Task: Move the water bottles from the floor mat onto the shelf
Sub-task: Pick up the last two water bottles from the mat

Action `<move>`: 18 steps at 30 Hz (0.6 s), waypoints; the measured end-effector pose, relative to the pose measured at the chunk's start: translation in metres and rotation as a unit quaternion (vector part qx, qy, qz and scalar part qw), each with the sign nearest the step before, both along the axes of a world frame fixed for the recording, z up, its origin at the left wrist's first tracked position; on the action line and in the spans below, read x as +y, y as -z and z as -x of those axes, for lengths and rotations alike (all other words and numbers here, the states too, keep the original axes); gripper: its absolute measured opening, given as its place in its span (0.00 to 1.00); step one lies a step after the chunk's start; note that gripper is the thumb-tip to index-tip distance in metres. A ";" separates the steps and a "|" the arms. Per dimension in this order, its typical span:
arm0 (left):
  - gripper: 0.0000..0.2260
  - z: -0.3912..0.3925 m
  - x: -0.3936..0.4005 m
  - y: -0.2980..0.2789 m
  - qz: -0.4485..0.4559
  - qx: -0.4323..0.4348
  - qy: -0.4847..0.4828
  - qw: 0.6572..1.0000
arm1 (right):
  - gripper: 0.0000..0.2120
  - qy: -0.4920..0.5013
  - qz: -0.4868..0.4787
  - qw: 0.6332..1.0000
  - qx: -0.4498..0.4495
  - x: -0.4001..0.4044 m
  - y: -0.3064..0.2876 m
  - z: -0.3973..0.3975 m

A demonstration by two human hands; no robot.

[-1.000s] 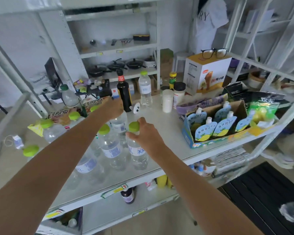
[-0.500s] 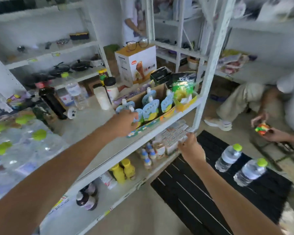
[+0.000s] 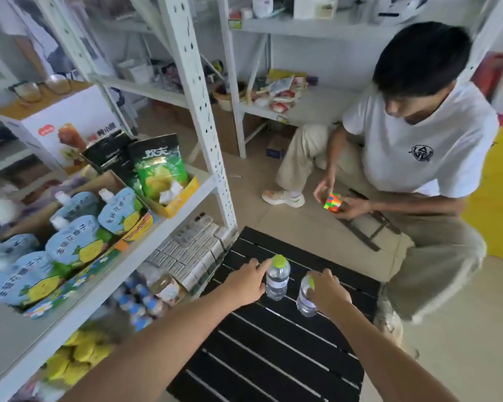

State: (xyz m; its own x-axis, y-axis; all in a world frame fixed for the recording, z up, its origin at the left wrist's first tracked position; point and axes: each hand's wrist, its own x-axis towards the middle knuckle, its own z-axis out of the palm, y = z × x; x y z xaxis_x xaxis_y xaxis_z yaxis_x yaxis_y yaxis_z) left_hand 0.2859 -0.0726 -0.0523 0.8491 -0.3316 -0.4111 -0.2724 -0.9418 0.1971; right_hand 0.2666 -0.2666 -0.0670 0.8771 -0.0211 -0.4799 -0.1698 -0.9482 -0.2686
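Two clear water bottles with green caps stand upright on the black slatted floor mat (image 3: 273, 358). My left hand (image 3: 244, 282) reaches the left bottle (image 3: 278, 281) from its left side, fingers apart, the index finger touching just below the cap. My right hand (image 3: 328, 291) is wrapped over the top of the right bottle (image 3: 305, 301) and hides most of its cap. The white shelf (image 3: 169, 232) stands to the left, its middle board above and left of the mat.
A person in a white shirt (image 3: 418, 146) sits just beyond the mat, turning a colour cube (image 3: 333, 202). The shelf's upright post (image 3: 198, 111) stands at the mat's far left corner. A box of drink pouches (image 3: 70, 242) and snack bags (image 3: 157, 166) fill the shelf board; small boxes (image 3: 192, 256) sit below.
My view swung from the shelf down to the mat. Both hands left the shelf and dropped onto the two bottles standing on the mat.
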 end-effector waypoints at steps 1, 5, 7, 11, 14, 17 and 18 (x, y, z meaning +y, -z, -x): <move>0.27 -0.010 -0.011 0.006 -0.006 -0.012 0.006 1.000 | 0.20 -0.011 -0.004 1.000 0.005 -0.002 0.005 -0.002; 0.25 -0.027 -0.034 0.028 -0.019 -0.001 0.015 1.000 | 0.25 -0.035 0.001 0.999 0.018 0.001 0.017 0.004; 0.22 -0.024 -0.039 0.040 -0.023 -0.016 0.004 1.000 | 0.22 -0.037 -0.019 0.999 0.008 0.006 0.021 0.011; 0.17 -0.016 -0.044 0.046 -0.007 -0.045 -0.030 0.999 | 0.21 -0.056 -0.044 0.997 -0.023 0.017 0.027 0.020; 0.11 -0.002 -0.037 0.041 0.039 -0.013 -0.071 0.997 | 0.17 0.009 -0.081 0.995 -0.053 0.020 0.024 0.028; 0.10 0.013 -0.021 0.022 0.112 -0.008 -0.126 0.986 | 0.16 0.053 -0.100 0.990 -0.079 0.024 0.005 0.036; 0.11 0.018 -0.015 0.010 0.143 -0.014 -0.149 0.978 | 0.16 0.052 -0.105 0.989 -0.094 0.027 -0.006 0.039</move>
